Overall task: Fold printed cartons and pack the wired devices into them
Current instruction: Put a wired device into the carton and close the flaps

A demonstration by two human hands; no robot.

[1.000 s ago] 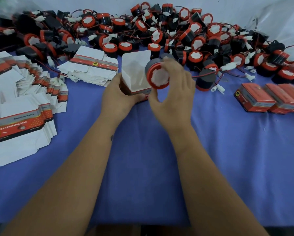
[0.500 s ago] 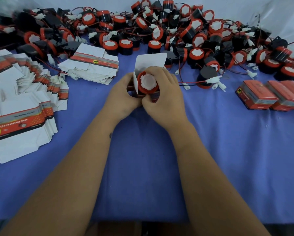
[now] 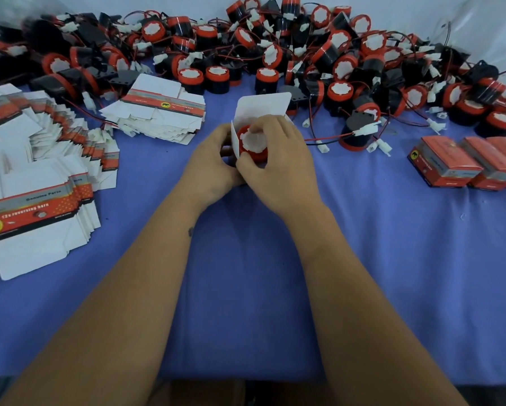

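Pressing a round red-rimmed black wired device [image 3: 253, 143] into an open white-flapped printed carton [image 3: 262, 108], right hand [image 3: 278, 168] grip curled round the device, left hand [image 3: 209, 171] grip clamped on the carton's side, loose devices [image 3: 275, 48] heaped beyond, flat cartons [image 3: 161, 112] further left, packed red boxes [image 3: 448, 165] to the right, blue-clothed desk [image 3: 246, 288] beneath.

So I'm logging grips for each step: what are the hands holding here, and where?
Left hand grips the open carton by its left side; right hand grips the device at its rim, in the carton's mouth.

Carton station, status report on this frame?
Left hand grips carton, lid flap up. Right hand grips device, seated in its mouth. Nothing blocking.
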